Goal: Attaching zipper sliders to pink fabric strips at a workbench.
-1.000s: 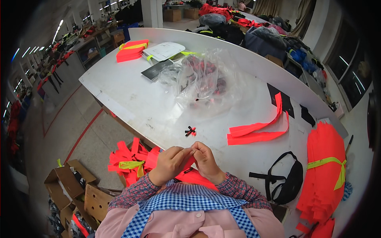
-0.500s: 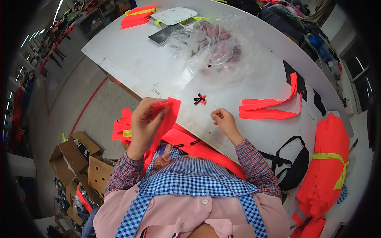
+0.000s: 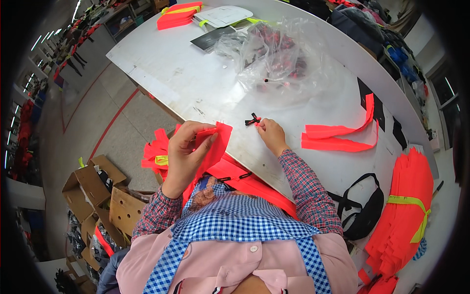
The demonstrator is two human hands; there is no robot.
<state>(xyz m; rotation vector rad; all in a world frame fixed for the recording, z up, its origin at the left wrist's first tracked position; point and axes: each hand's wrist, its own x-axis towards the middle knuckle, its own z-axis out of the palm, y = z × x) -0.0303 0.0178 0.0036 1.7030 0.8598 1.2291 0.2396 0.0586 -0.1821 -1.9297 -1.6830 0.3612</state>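
Left hand [image 3: 183, 154] has its fingers clamped on an orange fabric piece [image 3: 215, 142] at the worktop [image 3: 186, 78] edge; right hand [image 3: 270, 133] pinches at small black clips [image 3: 252, 120]. Looks barely started, clip not attached yet.

White table [image 3: 196, 78]; on it a clear plastic bag [image 3: 279, 54], orange strips [image 3: 338, 137], black pouch [image 3: 364, 215], stacked orange cloth [image 3: 404, 210], small black clips [image 3: 252, 120].

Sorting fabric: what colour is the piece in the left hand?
Bright orange-red fabric piece, held in the left hand; head view.
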